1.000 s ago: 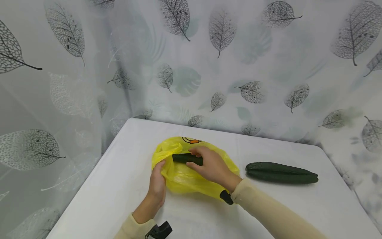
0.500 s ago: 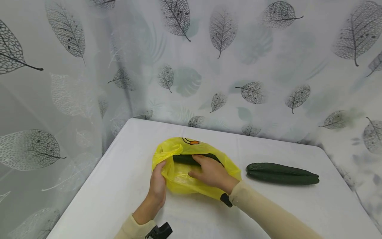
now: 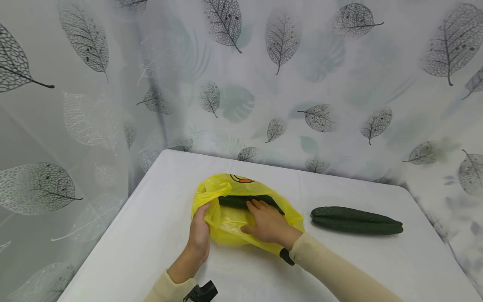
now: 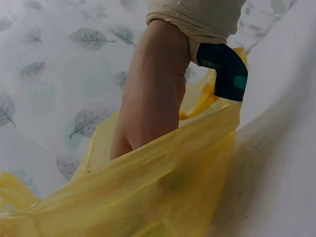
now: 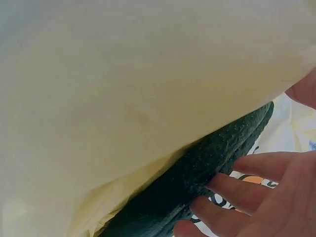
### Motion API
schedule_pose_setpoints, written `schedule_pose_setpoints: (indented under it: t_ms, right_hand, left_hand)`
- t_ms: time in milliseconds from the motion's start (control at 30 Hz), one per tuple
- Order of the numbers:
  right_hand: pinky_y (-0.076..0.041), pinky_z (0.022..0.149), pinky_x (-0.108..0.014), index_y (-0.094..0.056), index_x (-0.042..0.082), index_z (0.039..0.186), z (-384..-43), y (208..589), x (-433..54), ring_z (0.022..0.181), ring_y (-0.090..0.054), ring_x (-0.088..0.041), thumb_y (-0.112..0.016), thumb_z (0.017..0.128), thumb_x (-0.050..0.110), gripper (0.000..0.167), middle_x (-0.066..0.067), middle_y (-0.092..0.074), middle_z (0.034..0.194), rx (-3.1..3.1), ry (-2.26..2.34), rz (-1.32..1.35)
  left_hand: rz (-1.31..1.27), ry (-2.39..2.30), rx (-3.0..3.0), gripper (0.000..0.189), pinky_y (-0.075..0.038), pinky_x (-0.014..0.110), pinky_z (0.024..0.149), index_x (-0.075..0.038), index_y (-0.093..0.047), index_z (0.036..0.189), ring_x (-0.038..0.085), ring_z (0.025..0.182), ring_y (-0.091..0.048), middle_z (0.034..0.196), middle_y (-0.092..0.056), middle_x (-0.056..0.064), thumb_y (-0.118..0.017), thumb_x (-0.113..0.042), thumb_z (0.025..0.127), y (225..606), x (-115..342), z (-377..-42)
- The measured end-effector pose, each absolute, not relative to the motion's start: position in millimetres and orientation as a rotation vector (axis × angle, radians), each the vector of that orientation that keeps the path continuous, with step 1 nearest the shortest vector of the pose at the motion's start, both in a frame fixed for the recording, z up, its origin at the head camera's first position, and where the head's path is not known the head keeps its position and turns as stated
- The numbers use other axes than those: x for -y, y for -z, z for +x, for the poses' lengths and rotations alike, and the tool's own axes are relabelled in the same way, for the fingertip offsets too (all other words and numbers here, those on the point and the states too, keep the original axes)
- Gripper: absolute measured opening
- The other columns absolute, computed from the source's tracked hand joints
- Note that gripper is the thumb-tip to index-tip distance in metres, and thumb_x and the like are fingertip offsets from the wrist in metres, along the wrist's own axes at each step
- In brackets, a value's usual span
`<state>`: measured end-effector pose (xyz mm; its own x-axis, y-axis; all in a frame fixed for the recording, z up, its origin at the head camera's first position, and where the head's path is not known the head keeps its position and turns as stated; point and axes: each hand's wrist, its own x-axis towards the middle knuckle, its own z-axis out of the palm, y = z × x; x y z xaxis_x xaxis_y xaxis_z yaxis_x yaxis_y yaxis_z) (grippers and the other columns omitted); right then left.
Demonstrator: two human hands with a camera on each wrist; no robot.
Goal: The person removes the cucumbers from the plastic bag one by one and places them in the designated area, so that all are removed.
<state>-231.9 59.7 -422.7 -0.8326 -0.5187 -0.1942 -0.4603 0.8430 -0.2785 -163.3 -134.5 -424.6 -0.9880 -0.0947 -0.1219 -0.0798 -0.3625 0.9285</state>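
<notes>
Centre of frame: left hand (image 3: pixel 198 237) grips bag (image 3: pixel 226 239); right hand (image 3: pixel 268 224), fingers extended, touches cucumber (image 3: pixel 235 202) inside. Spare cucumber (image 3: pixel 356 220) lies on table (image 3: pixel 400 264), frame right. Should left grip slacken, bag could sag over right hand.

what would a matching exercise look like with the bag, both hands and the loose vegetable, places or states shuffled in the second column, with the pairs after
Column one
1. left hand
2. bag
3. loose vegetable
4. right hand

Column two
A. yellow, with its mouth open
B. reaching inside, touching the other vegetable
C. gripping the bag at its left side
D. on the white table, right of the bag

Pairs: 1-C, 2-A, 3-D, 4-B
</notes>
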Motion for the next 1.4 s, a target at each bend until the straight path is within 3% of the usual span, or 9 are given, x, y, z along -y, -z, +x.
schedule_pose_setpoints:
  t_ms: [300, 533, 767, 967, 1167, 1400]
  right_hand:
    - [-0.04, 0.105, -0.057, -0.044, 0.005, 0.151, -228.6, 421.7, -57.4, 0.126, -0.051, -0.042, -0.065, 0.096, 0.048, 0.073, -0.023, -0.047, 0.142, -2.815, 0.351, -0.794]
    - [-0.046, 0.098, -0.058, -0.051, 0.004, 0.146, -229.5, 422.1, -57.9, 0.123, -0.052, -0.04, -0.067, 0.095, 0.046, 0.069, -0.023, -0.05, 0.138, -2.835, 0.357, -0.789]
    - [-0.047, 0.095, -0.056, -0.062, 0.005, 0.137, -233.4, 427.2, -59.4, 0.116, -0.053, -0.039, -0.07, 0.093, 0.045, 0.061, -0.019, -0.058, 0.128, -2.861, 0.305, -0.856]
    - [-0.05, 0.088, -0.054, -0.071, 0.011, 0.124, -233.8, 430.1, -59.7, 0.105, -0.057, -0.034, -0.08, 0.086, 0.037, 0.047, -0.014, -0.06, 0.118, -2.866, 0.344, -0.831]
    - [-0.051, 0.086, -0.046, -0.065, 0.014, 0.111, -235.4, 434.8, -61.2, 0.096, -0.062, -0.026, -0.085, 0.083, 0.027, 0.037, -0.005, -0.062, 0.106, -2.858, 0.4, -0.859]
    - [-0.054, 0.085, -0.042, -0.07, 0.008, 0.119, -234.1, 440.5, -60.0, 0.095, -0.062, -0.025, -0.084, 0.082, 0.015, 0.04, -0.007, -0.061, 0.106, -2.842, 0.368, -0.877]
  left_hand:
    - [0.229, 2.559, 1.791, 0.057, -0.009, 0.046, 0.121, -0.003, -0.02, 0.157, 0.025, 0.148, -0.016, 0.161, -0.02, 0.008, -0.027, -0.03, 0.107, 424.9, 135.2, -162.3]
    - [0.237, 2.56, 1.805, 0.059, -0.01, 0.046, 0.122, -0.004, -0.017, 0.158, 0.025, 0.148, -0.016, 0.161, -0.019, 0.008, -0.026, -0.031, 0.107, 425.8, 135.6, -160.7]
    - [0.233, 2.559, 1.787, 0.057, -0.012, 0.045, 0.12, -0.002, -0.021, 0.155, 0.026, 0.145, -0.021, 0.158, -0.023, 0.011, -0.026, -0.031, 0.107, 426.6, 135.6, -160.0]
    - [0.229, 2.564, 1.788, 0.058, -0.009, 0.046, 0.121, -0.001, -0.018, 0.156, 0.026, 0.148, -0.015, 0.16, -0.02, 0.01, -0.026, -0.031, 0.107, 426.4, 135.1, -159.1]
    - [0.22, 2.561, 1.771, 0.057, -0.01, 0.045, 0.121, -0.002, -0.021, 0.155, 0.027, 0.147, -0.018, 0.158, -0.023, 0.01, -0.027, -0.031, 0.107, 426.9, 135.1, -160.0]
    - [0.256, 2.572, 1.77, 0.059, -0.009, 0.046, 0.121, 0.0, -0.018, 0.156, 0.026, 0.148, -0.015, 0.161, -0.019, 0.011, -0.028, -0.03, 0.107, 426.6, 134.4, -158.7]
